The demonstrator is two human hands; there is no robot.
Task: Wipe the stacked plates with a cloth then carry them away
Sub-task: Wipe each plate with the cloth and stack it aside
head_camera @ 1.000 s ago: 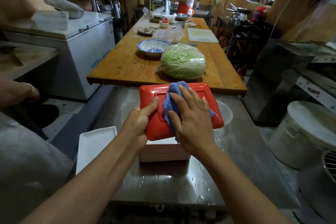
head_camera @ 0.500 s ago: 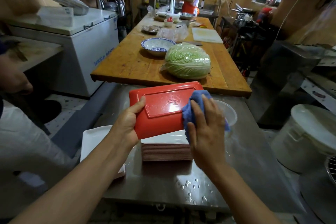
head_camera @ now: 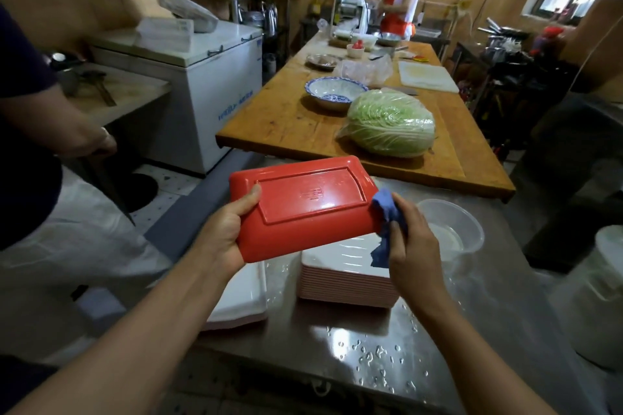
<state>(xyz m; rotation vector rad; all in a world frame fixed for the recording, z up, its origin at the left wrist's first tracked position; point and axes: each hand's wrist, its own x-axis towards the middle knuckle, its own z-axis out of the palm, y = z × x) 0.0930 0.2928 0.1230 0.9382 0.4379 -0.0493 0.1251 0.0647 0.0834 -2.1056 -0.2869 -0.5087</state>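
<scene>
Both hands are being kept busy above the steel counter point(head_camera: 354, 340). A red plate point(head_camera: 303, 205) is being gripped by the left hand point(head_camera: 226, 239) at its left short edge, with the thumb lying on the upturned underside and the fingers hidden below. The plate is being held bottom up and tilted, raised above the stack of plates point(head_camera: 347, 283), which is standing on the counter just under it. A blue cloth point(head_camera: 387, 222) is being pinched by the right hand point(head_camera: 411, 246) and pressed against the right edge of the red plate; its loose end is hanging down over the top plate of the stack. Whether the cloth is also wrapped under the rim cannot be told, as that side is hidden.

A white tray point(head_camera: 242, 296) is lying on the counter to the left of the stack, partly covered by the left forearm. A clear plastic container point(head_camera: 455, 229) is standing to the right, behind the right hand. Water drops are scattered on the near part of the counter. On the wooden table point(head_camera: 286, 118) beyond, a wrapped cabbage point(head_camera: 391, 125) and a blue-patterned bowl point(head_camera: 333, 94) are lying side by side.
</scene>
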